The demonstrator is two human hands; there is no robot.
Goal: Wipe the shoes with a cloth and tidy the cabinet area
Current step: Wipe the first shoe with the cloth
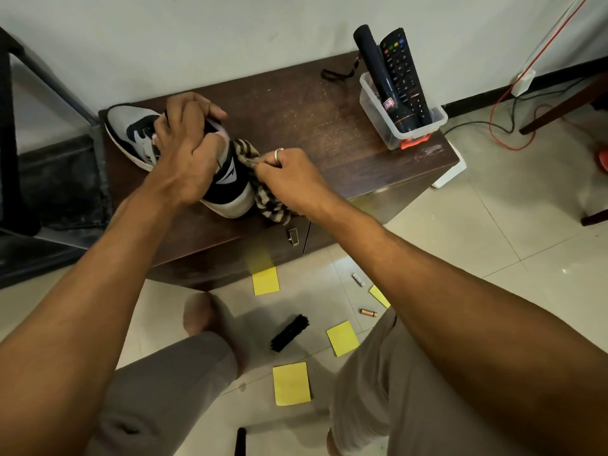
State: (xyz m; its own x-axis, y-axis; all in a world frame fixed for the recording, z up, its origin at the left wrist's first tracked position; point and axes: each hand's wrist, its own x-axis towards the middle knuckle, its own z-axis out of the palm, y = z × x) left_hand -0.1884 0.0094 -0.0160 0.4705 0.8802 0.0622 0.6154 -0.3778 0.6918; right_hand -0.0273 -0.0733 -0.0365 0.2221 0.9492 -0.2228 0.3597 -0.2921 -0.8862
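Yellow notes (291,383) and a brush (289,333) lie on the floor. Right hand (289,172) pinches a striped cloth (274,207) against the heel of the shoe (230,189). Left hand (187,149) grips its collar. White, grey and black, it rests on the dark cabinet (312,126).

shoe (129,124) 1 | cloth (273,205) 1 | yellow notes (291,383) 4 (one partly hidden) | batteries (368,313) 2 | brush (289,333) 1

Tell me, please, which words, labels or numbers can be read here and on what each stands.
Nothing reads clearly.
Remote control: button print and a lower logo, too small to read.
Black cylinder beside it: red, white and blue sticker, blurred.
White battery on the floor: dark marks, too small.
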